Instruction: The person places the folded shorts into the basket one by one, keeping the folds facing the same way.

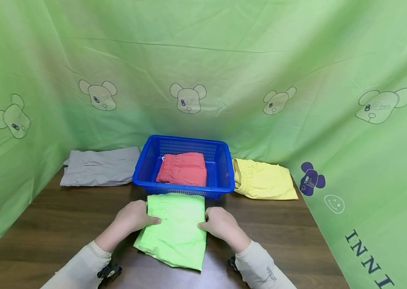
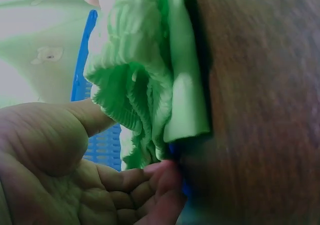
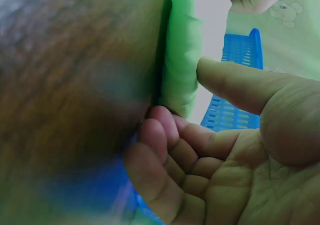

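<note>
Folded green shorts (image 1: 178, 230) with a gathered elastic waistband lie on the table, in front of the blue basket. My left hand (image 1: 136, 215) grips their left edge, thumb on top. In the left wrist view its fingers (image 2: 145, 185) curl at the underside, beside the ruffled waistband opening (image 2: 132, 90). At the right edge, my right hand (image 1: 221, 224) pinches the shorts, thumb (image 3: 230, 82) above and curled fingertips low against the fold. The blue basket (image 1: 183, 187) holds folded red shorts (image 1: 183, 169).
Folded grey garment (image 1: 102, 166) lies left of the basket, and a folded yellow garment (image 1: 266, 179) with an elastic waist lies to its right. A green curtain (image 1: 203, 52) with bear drawings hangs behind and along both sides of the brown wooden table (image 1: 62, 228).
</note>
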A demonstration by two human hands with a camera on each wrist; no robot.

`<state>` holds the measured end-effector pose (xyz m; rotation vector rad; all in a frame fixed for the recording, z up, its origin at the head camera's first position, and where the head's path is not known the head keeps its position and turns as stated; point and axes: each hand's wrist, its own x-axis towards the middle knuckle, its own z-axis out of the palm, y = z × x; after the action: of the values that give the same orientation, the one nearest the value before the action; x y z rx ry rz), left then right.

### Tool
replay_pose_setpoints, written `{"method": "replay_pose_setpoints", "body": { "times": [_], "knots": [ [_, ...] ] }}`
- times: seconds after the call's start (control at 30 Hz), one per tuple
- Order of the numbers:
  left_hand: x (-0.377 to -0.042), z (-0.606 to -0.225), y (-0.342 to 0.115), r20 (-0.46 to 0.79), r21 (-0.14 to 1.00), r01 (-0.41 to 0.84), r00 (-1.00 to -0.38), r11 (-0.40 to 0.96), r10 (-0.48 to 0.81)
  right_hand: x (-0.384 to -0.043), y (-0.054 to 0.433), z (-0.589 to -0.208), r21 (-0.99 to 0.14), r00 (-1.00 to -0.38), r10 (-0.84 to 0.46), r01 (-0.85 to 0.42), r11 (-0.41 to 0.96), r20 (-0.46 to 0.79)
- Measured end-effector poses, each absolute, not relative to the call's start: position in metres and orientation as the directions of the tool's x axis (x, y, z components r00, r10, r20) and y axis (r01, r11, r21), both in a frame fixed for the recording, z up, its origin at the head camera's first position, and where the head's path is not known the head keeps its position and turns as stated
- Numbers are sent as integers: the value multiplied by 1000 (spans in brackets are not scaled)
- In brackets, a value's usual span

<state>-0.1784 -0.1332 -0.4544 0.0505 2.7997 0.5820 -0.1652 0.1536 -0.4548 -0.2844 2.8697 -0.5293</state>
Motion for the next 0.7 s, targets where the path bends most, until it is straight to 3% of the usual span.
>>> {"method": "replay_pose_setpoints", "body": {
  "times": [0.7],
  "knots": [
    [-187,-470,-131,-290,510,-54,-950,858,113,-167,151,-460,-407,-963,-202,-114,906,-180]
  ]
}}
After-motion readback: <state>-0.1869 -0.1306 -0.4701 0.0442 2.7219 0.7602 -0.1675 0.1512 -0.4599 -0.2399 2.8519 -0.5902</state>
